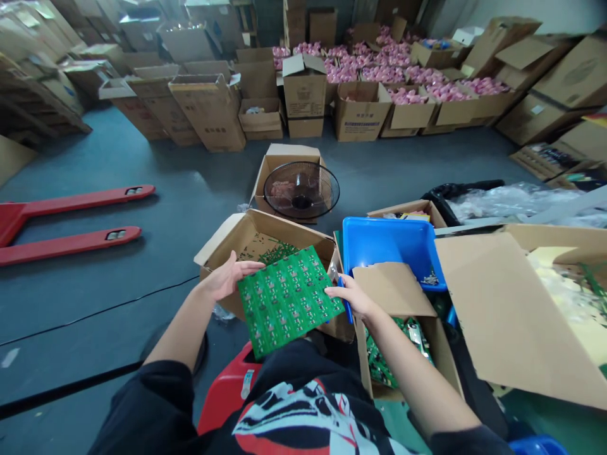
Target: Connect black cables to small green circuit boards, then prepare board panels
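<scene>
A green circuit board panel, covered in repeated rows of small components, is tilted above my lap. My left hand is at its upper left edge, thumb raised and fingers stretched flat along the edge. At the right edge, my right hand is closed around a blue-handled hand tool, which looks like pliers, and its fingertips touch the panel. Behind the panel, an open cardboard box contains thin green board strips and small scraps. The panel hides part of this box.
A blue bin with small metal parts stands to the right, above a box of green boards. A black fan guard rests on a box ahead. Red pallet-jack forks lie at left. Cardboard boxes line the back.
</scene>
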`<state>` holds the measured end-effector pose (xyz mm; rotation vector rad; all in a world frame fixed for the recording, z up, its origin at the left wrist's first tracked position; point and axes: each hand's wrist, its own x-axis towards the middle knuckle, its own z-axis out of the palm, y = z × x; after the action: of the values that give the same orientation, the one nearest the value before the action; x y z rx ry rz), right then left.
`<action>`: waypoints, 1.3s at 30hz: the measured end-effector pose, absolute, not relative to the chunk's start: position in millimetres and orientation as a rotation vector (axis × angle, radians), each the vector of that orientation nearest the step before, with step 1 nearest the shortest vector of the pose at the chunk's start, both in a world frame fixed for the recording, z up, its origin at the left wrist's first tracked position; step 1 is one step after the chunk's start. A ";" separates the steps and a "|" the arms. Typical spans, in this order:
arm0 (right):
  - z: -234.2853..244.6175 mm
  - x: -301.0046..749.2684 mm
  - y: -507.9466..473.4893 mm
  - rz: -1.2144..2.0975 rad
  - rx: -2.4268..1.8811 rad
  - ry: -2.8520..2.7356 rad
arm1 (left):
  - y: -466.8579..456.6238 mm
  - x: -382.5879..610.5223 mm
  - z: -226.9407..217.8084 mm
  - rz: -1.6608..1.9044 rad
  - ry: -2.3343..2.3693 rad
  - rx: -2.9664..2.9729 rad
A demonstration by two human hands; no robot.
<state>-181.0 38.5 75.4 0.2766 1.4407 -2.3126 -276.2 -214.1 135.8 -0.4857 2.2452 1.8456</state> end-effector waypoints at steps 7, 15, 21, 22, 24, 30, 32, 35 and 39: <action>76.0 -180.6 40.1 -2.195 0.168 1.429 | -199.7 -274.3 137.7 1.291 1.449 -0.161; 52.5 -163.5 23.4 -2.462 0.559 1.036 | -212.7 -239.8 109.3 1.584 1.450 -0.400; 56.1 -164.4 16.0 -2.236 0.467 1.369 | -215.8 -235.1 102.6 1.821 1.476 -0.621; 58.7 -167.5 16.4 -2.195 0.442 1.474 | -216.1 -235.3 103.2 1.829 1.480 -0.626; 62.9 -174.0 17.7 -2.137 0.395 1.624 | -217.1 -235.8 105.0 1.825 1.483 -0.630; 68.0 -185.9 16.5 -2.127 0.382 1.711 | -219.3 -238.3 107.4 1.801 1.527 -0.580; 68.7 -188.0 13.5 -2.110 0.399 1.775 | -219.1 -238.7 107.7 1.791 1.569 -0.547; 66.4 -192.5 9.3 -2.056 0.437 1.904 | -217.7 -238.2 110.7 1.754 1.659 -0.440; 53.7 -202.6 6.4 -1.939 0.509 2.047 | -212.3 -236.2 120.1 1.667 1.865 -0.281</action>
<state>-202.6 6.4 53.7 0.5085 2.0467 -1.9392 -236.2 -212.3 120.1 -0.2807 1.8653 1.6671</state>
